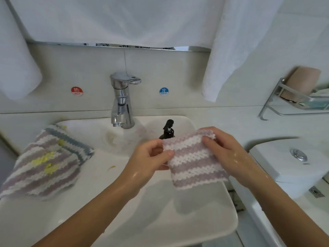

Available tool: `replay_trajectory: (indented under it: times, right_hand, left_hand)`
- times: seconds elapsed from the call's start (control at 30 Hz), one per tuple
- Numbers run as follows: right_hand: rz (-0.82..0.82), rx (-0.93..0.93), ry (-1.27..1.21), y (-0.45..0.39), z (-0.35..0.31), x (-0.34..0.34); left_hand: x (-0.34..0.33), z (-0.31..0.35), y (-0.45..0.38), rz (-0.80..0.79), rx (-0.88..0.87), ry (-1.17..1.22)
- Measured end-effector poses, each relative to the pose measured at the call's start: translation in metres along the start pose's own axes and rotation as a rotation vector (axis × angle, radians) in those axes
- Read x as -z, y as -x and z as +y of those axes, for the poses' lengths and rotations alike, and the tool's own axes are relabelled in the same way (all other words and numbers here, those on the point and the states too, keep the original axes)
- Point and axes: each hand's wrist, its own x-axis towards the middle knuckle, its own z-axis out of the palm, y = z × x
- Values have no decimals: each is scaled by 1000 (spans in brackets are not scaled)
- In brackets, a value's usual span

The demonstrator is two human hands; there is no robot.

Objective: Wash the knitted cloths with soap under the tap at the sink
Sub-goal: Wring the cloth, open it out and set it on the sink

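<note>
Left hand (151, 157): thumb and curled fingers pinch left edge of lilac-and-white striped knitted cloth (193, 161). Right hand (224, 154): thumb on cloth face, fingers wrapped behind upper right corner; narrow closed grip. Both hands wet. Cloth held stretched between hands above right part of white ceramic sink (160, 220), near black pump soap bottle (168, 130). Chrome single-lever tap (122, 100) far centre; no water stream visible. Second striped knitted cloth with grey border and yellow stains (46, 163) lies on left sink rim.
</note>
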Motion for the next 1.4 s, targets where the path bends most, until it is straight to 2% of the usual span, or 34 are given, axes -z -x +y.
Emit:
replay_trajectory:
  times: [0.1, 0.23, 0.33, 0.43, 0.57, 0.63, 0.73, 0.8, 0.93, 1.03, 1.23, 1.4]
  right_hand:
    - [100, 39, 208, -1, 17, 20]
    - [280, -26, 221, -12, 45, 34]
    - [326, -105, 286, -24, 71, 38]
    - [268, -190, 362, -33, 96, 31]
    - [176, -213, 451, -36, 118, 15]
    - [238, -184, 465, -33, 120, 14]
    - [437, 10, 405, -19, 113, 22]
    - [395, 104, 329, -5, 107, 27]
    - [82, 47, 262, 11, 108, 23]
    - [-49, -64, 203, 7, 107, 18]
    - [-47, -83, 135, -28, 105, 18]
    - [-49, -71, 148, -72, 114, 20]
  left_hand:
    - [-22, -5, -11, 34, 24, 39]
    - [-57, -15, -30, 71, 56, -17]
    - [-77, -27, -45, 105, 54, -118]
    - [-83, -44, -61, 131, 11, -409]
    - [-82, -53, -63, 55, -105, -983]
    - [-81, -50, -57, 74, -227, -1117]
    - [-76, -48, -44, 65, -456, -1007]
    - [-73, -50, -37, -23, -505, -992]
    - [-73, -58, -31, -194, -378, -912]
    - [-82, -57, -34, -262, -320, -872]
    - [-87, -52, -69, -235, -121, -718]
    - [-93, -42, -106, -93, 83, -520]
